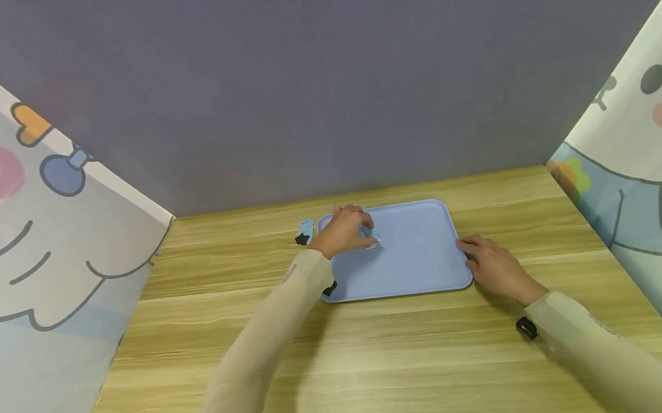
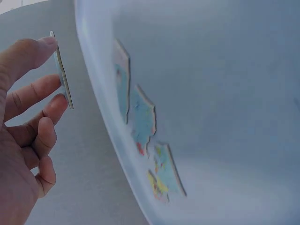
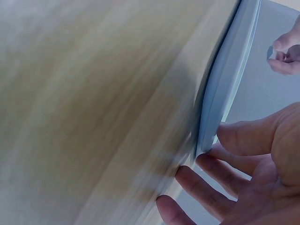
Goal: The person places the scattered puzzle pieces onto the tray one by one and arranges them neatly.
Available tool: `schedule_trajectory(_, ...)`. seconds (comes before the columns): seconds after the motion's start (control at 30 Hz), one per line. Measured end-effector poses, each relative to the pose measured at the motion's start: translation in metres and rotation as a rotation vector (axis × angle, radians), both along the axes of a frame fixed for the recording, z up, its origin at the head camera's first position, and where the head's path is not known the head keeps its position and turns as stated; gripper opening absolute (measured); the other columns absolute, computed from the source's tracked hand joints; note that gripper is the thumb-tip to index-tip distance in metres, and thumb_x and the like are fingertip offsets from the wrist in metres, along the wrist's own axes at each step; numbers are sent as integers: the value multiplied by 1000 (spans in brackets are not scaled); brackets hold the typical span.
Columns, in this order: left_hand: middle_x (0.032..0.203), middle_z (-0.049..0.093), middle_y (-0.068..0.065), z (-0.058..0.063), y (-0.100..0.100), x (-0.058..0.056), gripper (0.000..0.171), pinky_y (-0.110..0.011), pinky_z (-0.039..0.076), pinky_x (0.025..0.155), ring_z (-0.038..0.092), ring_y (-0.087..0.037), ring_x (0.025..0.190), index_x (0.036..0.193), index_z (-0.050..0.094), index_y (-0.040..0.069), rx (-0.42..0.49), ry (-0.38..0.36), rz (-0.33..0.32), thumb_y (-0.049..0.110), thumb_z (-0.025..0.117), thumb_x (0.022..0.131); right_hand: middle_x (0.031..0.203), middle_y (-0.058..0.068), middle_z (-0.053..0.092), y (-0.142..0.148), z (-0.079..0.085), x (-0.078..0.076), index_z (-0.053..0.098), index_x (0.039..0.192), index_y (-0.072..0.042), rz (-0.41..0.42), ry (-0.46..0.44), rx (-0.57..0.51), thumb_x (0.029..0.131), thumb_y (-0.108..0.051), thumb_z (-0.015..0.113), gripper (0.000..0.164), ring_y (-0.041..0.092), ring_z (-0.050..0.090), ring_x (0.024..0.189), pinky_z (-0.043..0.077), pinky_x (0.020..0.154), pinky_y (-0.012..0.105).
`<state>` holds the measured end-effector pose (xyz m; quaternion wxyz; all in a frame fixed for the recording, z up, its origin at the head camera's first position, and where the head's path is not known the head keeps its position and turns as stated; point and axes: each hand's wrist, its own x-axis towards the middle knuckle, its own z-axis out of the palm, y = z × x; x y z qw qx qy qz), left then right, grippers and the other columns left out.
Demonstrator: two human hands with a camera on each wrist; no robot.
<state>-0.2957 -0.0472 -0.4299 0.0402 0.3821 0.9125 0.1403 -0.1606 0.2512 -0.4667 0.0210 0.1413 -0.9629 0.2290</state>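
Note:
My left hand (image 1: 343, 229) is above the left part of a pale blue tray (image 1: 407, 252). Its thumb and fingertips pinch a thin, flat puzzle piece (image 2: 62, 72), seen edge-on in the left wrist view. Several printed puzzle pieces (image 2: 145, 117) lie in the tray near its rim, mostly hidden behind the left arm in the head view. At the tray's right side is my right hand (image 1: 495, 270), its thumb and forefinger gripping the rim (image 3: 222, 79) while the other fingers reach down by the tabletop.
Just outside the tray's left edge lies a light blue and black piece (image 1: 305, 231) on the wood-grain table (image 1: 382, 361). A grey wall (image 1: 343, 85) rises behind the table, and printed cartoon panels (image 1: 43, 261) stand at both sides.

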Motion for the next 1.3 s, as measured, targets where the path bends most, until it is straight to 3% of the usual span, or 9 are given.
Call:
schedule_trajectory(0.23,92,60,7,-3,15,-4,22,-37,24,82,51,-12,89,93,70,17,-76,9,-26,34,77,79,128,25,49,-1,0,-1,50,128,12,1,5,1,88,1,57,42,45,46,116,39,89,57)
schedule_trajectory(0.5,84,56,9,-11,20,-11,20,-34,23,81,48,-9,80,84,67,20,-128,26,16,37,76,80,127,25,49,-5,4,-2,50,128,13,9,11,0,89,2,56,41,45,47,115,39,89,57)
schedule_trajectory(0.73,81,55,8,-16,23,-13,19,-34,23,79,47,-12,79,81,67,20,-99,24,39,36,76,80,127,26,49,-6,4,-2,50,128,13,6,9,3,89,2,56,41,45,47,115,38,90,57)
schedule_trajectory(0.97,87,60,7,-17,24,-13,21,-35,24,80,48,-13,85,89,71,18,-83,14,57,36,77,79,127,26,49,-6,4,-2,50,128,13,3,0,7,89,2,56,41,45,47,115,39,88,57)
schedule_trajectory(1.3,95,63,2,-6,7,-11,23,-40,27,86,49,-17,95,97,72,15,-15,-6,91,31,75,81,127,25,49,-2,3,0,51,127,13,-6,2,8,89,2,57,41,45,47,115,39,89,57)
